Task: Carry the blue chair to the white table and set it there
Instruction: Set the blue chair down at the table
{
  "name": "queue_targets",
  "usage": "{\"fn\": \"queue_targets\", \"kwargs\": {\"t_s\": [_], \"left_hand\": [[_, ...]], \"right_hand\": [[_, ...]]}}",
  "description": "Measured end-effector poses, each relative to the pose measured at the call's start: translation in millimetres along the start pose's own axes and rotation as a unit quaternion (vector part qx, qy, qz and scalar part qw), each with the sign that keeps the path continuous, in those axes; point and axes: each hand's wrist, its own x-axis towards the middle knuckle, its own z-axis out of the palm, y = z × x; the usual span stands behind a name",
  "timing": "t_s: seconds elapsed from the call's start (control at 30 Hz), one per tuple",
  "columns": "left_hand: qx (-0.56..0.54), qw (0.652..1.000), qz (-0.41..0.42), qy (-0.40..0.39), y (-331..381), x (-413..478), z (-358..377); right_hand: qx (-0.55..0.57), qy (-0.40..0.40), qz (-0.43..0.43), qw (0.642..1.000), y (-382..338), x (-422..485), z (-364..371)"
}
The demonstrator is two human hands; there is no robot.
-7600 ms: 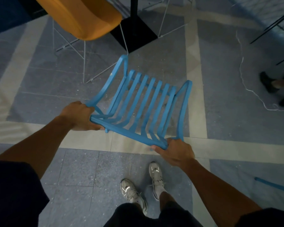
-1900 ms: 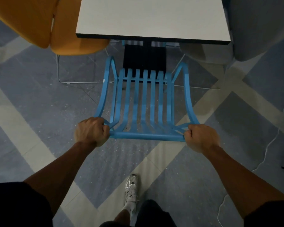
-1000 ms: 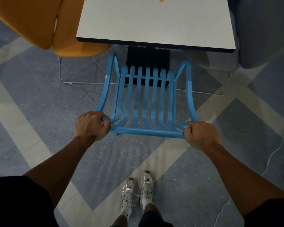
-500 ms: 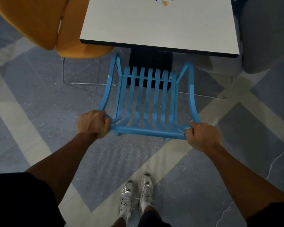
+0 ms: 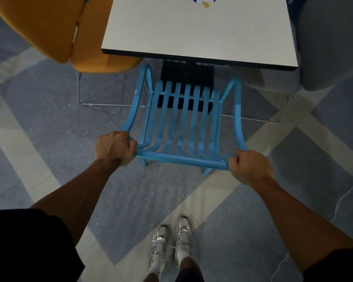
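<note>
1. The left hand [image 5: 115,147] has its fingers [image 5: 130,146] clenched around the left end of the top rail of the blue chair [image 5: 183,123].
2. The right hand [image 5: 251,166] grips the right end of the same rail, fingers wrapped tight.
3. The chair faces the white desk [image 5: 192,35], its front edge tucked just under the desk's near edge.
4. An orange chair [image 5: 49,31] stands at the left of the desk and a grey chair [image 5: 330,41] at the right.
5. Two silver sneakers [image 5: 171,243] stand together on the floor behind the chair.
</note>
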Motion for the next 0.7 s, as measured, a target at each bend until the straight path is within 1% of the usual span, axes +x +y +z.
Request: {"fn": "queue_targets", "kwargs": {"t_s": [0.23,0.43,0.53,0.7], "left_hand": [[-0.017,1.0,-0.017,-0.017,9.1,-21.8,10.6],[-0.01,1.0,-0.014,-0.012,6.8,-22.7,13.8],[-0.011,1.0,-0.004,-0.009,3.7,-20.2,13.6],[0.003,1.0,0.009,-0.002,3.5,-8.1,12.6]], "right_hand": [[-0.051,-0.022,0.006,0.998,12.1,-9.3,-4.9],[-0.032,-0.026,-0.001,0.999,12.5,-9.6,-4.9],[-0.041,-0.036,-0.002,0.999,12.3,-5.1,-4.3],[-0.037,-0.018,-0.012,0.999,12.4,6.7,-6.8]]}}
